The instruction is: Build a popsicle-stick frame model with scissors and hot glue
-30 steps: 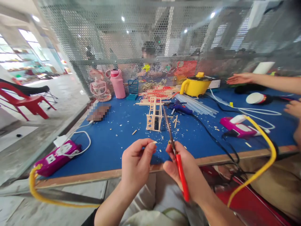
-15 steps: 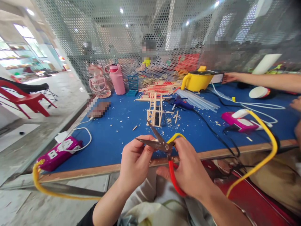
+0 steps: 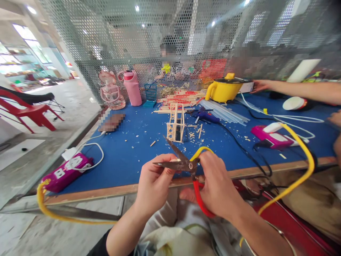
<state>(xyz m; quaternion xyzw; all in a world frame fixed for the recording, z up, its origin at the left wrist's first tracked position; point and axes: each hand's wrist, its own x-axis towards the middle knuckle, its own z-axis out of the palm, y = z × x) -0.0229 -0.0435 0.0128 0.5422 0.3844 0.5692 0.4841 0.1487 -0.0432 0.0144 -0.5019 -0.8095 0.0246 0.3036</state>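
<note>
My right hand [image 3: 218, 185] grips a pair of scissors [image 3: 183, 164] with one red and one yellow handle loop. The dark blades are spread and point left, across the fingertips of my left hand [image 3: 154, 181]. Thumb and forefinger of that hand are pinched together behind the lower blade. A sliver of something pale shows there, but the blade and fingers mostly hide it. Beyond the blades a small frame of thin wooden sticks [image 3: 176, 124] stands on the blue tabletop [image 3: 112, 167]. Wood scraps [image 3: 191, 135] lie to its right.
Behind the frame are a pile of red and pale sticks [image 3: 181, 99], a blue glue gun [image 3: 205, 114], translucent glue sticks [image 3: 226, 113] and a yellow pot [image 3: 225, 90]. Purple power strips [image 3: 68, 173] sit at both sides. Another person's arm [image 3: 298, 89] reaches in from the right.
The scissors and my right hand have shifted very slightly to the right. My left hand keeps its pinch and the blades stay apart. Small shifts elsewhere come from the camera moving.
</note>
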